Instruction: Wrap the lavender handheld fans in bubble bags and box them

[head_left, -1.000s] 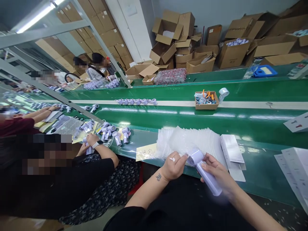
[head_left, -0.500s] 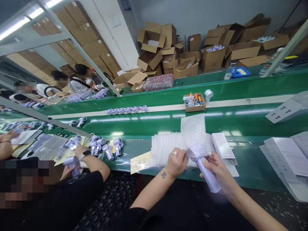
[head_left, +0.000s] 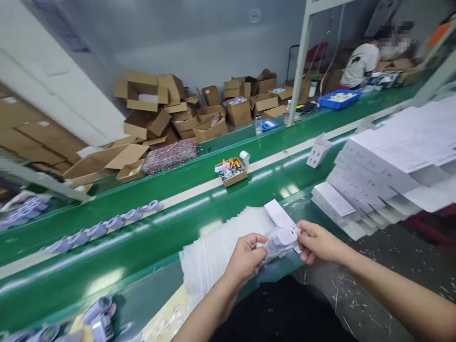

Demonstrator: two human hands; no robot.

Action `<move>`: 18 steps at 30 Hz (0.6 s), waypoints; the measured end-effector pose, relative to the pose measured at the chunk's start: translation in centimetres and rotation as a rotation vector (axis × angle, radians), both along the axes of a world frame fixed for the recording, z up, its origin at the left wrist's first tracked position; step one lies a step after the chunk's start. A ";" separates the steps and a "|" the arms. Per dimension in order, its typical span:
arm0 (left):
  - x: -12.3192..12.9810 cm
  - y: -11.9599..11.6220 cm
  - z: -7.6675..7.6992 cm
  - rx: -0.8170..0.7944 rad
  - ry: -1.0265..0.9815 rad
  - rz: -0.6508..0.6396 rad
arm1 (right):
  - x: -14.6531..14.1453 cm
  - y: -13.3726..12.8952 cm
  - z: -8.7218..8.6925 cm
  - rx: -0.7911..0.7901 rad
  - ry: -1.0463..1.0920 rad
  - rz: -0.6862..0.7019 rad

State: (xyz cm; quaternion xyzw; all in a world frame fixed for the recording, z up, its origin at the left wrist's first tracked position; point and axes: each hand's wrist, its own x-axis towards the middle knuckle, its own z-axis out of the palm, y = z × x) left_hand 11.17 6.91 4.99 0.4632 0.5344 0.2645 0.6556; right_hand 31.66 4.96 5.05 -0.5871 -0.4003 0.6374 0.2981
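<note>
A pale purple device in clear wrapping (head_left: 281, 239) is held between my two hands, above the front edge of the bench. My left hand (head_left: 248, 256) pinches the wrapping on its left side. On its right side, the fingers of my right hand (head_left: 315, 241) are closed on the wrapping near the device's round end. Just behind lies a fanned row of bubble-wrap bags (head_left: 217, 244), and a white box (head_left: 280, 213) sits beyond the device.
Stacked white boxes (head_left: 384, 156) stand at the right. Purple devices (head_left: 98, 230) line the belt's pale strip, with more at lower left. A small carton of parts (head_left: 233, 178) sits farther back. A person (head_left: 361, 64) sits at the far right.
The view has swung to the right. The device has turned from a slanting handle-down pose to lying across between my hands, and the bubble wrap no longer stands up over it.
</note>
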 end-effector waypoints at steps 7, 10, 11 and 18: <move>-1.5 4.3 1.8 0.424 -0.196 -0.069 | 1.8 -1.2 5.0 0.332 -0.008 -0.101; -0.7 5.7 1.6 0.705 -0.203 -0.374 | 0.1 -1.0 4.2 0.358 0.215 -0.173; 0.4 5.7 1.2 0.724 -0.190 -0.465 | -0.4 -0.8 3.6 0.368 0.289 -0.206; 7.6 5.4 -4.7 0.316 -0.149 -0.043 | 5.8 0.6 -6.7 0.338 0.188 -0.969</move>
